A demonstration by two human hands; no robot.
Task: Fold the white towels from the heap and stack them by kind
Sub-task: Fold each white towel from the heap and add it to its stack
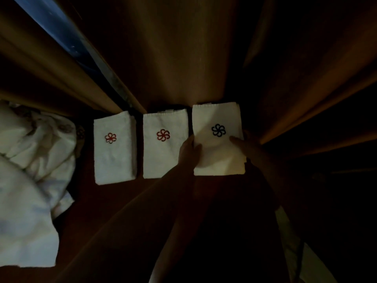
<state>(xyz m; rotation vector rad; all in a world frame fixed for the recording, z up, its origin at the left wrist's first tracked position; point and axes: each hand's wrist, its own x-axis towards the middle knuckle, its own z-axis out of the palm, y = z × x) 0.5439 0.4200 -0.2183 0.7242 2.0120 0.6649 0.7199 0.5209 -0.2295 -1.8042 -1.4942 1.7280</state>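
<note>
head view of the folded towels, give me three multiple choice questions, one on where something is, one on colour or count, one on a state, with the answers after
1. Where does the unfolded heap lie?
A. left of the folded piles
B. right of the folded piles
C. on top of the middle pile

2. What colour is the flower mark on the right pile?
A. red
B. dark blue or black
C. green

3. What are the two hands doing?
A. both lifted clear of the towels
B. both resting on the right pile's sides
C. both pulling cloth from the heap

Answers:
1. A, the crumpled white cloth fills the left edge, beside the left pile.
2. B, its mark is dark, while the left and middle pile carry red ones.
3. B, the left hand lies at its left edge and the right hand at its right edge.
</note>
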